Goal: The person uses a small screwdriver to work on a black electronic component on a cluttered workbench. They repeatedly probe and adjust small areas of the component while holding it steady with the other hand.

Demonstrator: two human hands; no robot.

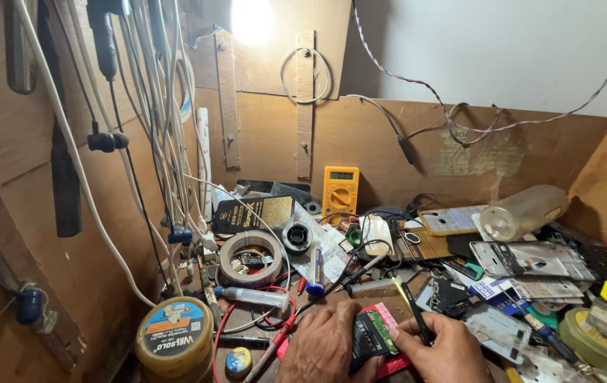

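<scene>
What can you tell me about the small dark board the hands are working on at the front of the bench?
The dark board is a small flat rectangle, black with a green strip along its right edge, apparently a circuit board. It lies tilted on a pink-red mat at the bench's front edge. The left hand presses its left side; the right hand touches its right end, holding a thin black tool. Finer detail is too small to tell.

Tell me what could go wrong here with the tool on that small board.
1. The right hand presses a thin black tool at the small board; a slip could gouge it or jab the left hand steadying it.
2. The red probe lead lies beside the left hand and could snag.
</scene>
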